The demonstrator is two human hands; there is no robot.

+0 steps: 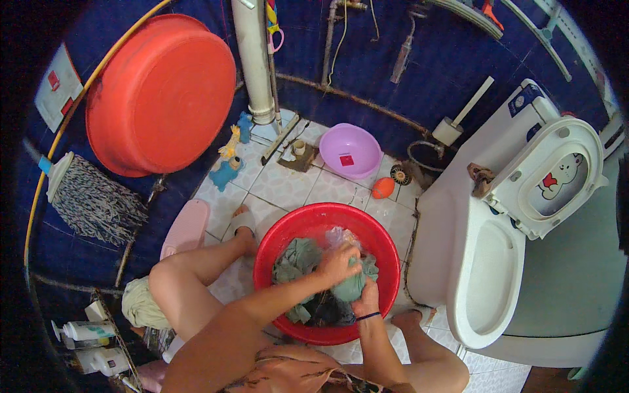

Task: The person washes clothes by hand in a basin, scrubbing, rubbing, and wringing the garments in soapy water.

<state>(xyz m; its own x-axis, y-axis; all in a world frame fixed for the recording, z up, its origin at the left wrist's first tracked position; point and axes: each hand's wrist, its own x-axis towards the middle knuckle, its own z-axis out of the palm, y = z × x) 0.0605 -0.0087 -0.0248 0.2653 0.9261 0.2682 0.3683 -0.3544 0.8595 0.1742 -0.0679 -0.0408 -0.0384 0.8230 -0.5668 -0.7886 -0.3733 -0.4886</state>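
In front of me on the tiled floor stands a red plastic basin (388, 245), between my legs, with wet clothes in it. My left hand (340, 263) is closed over part of a grey-green cloth (350, 287). Lower and to the right, my right hand (367, 298), with a dark band at its wrist, grips the same cloth. More grey-green fabric (297, 258) lies in the basin's left part, and a dark garment (334, 309) lies below the hands. Beyond my left hand is a pale, shiny bunch (339, 237), too blurred to name.
A white toilet (459, 275) with its lid raised stands close on the right. Past the basin are a purple bowl (350, 147), an orange ball (383, 188) and a squeegee (281, 140). On the left hang a large red tub (167, 98) and a mop (96, 201).
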